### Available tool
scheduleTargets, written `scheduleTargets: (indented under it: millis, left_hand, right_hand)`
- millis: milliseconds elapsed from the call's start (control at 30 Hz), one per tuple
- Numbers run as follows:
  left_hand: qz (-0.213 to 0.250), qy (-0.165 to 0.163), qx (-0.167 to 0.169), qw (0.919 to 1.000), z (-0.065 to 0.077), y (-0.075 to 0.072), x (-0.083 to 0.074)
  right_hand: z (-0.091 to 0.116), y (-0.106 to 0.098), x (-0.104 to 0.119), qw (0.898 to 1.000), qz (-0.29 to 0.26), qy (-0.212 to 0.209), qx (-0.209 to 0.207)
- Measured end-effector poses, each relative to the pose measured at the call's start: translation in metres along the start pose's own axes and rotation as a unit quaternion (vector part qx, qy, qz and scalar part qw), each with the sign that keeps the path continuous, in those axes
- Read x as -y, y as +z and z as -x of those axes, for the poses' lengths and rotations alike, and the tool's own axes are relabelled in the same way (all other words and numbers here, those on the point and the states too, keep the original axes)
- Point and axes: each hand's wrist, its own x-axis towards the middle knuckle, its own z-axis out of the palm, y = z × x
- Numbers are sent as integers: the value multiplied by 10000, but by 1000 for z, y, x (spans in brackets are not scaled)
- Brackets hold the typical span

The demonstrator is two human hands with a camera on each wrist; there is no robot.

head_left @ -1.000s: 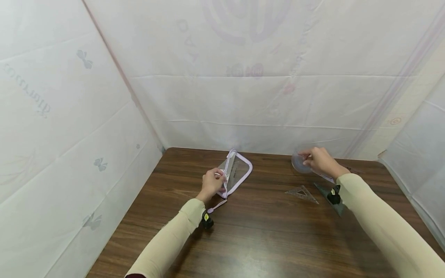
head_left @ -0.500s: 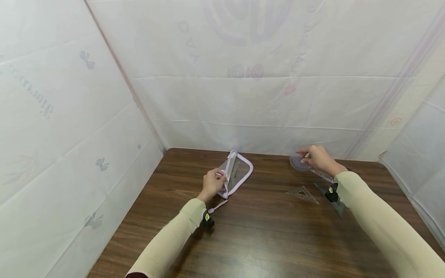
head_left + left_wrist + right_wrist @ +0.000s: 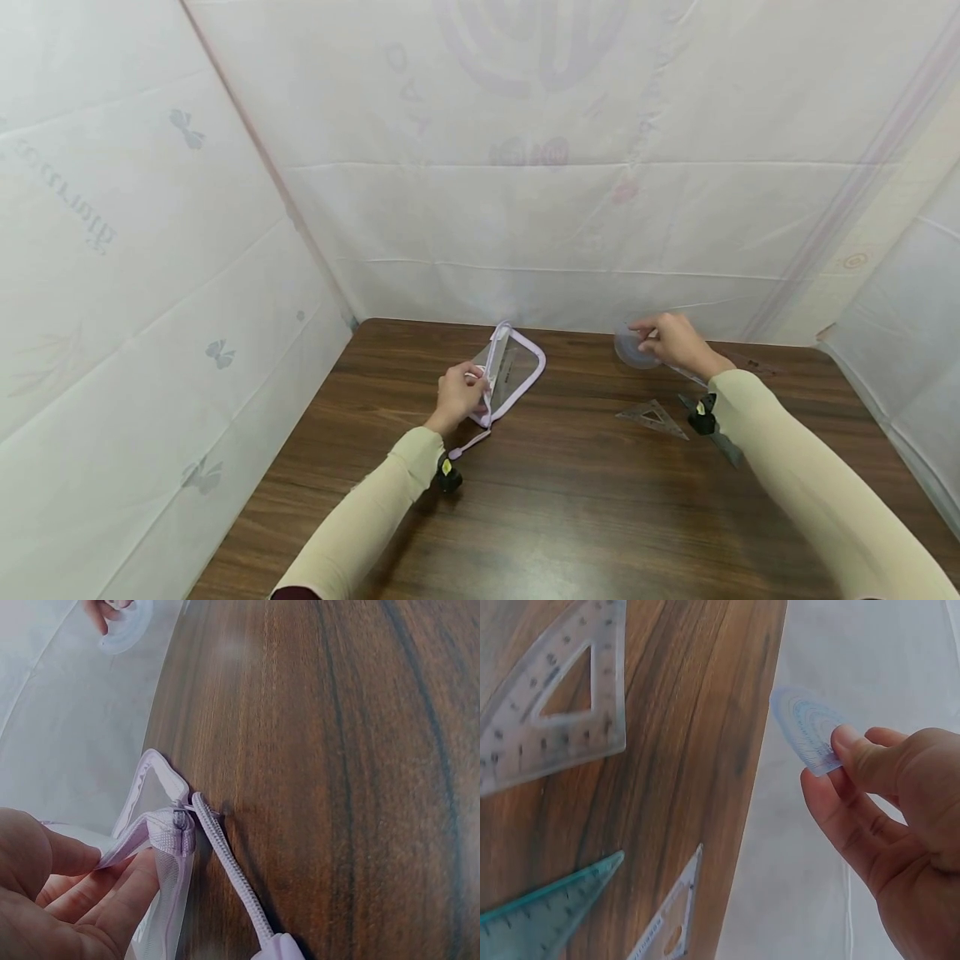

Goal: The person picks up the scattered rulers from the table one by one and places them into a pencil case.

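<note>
My left hand pinches the upper edge of a see-through zip pouch with lilac trim, on the table at the back middle. In the left wrist view, the thumb and fingers grip the lilac zip edge, which is lifted and parted from the other side. A lilac cord pull hangs from the zip end. Near the table's back edge, my right hand holds a clear, bluish protractor above the tabletop. The right wrist view shows it pinched between thumb and fingers.
A clear set square lies right of the middle, with a teal set square beside it, partly under my right wrist in the head view. A smaller clear triangle lies near the back edge. White sheeting stands behind the wooden table.
My right hand has moved a little to the left with the protractor, towards the pouch. The left hand and the pouch have stayed in place.
</note>
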Motion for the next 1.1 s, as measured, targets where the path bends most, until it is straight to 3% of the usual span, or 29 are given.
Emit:
scheduleTargets:
  millis: [667,1100]
  left_hand:
    - [11,-21,-134,9999,-2,7,0]
    - [42,86,-130,9999,-2,5,1]
  right_hand:
    - [-24,25,12,9984,-450,314,-122]
    - [-45,48,29,9963,-808,213,-202]
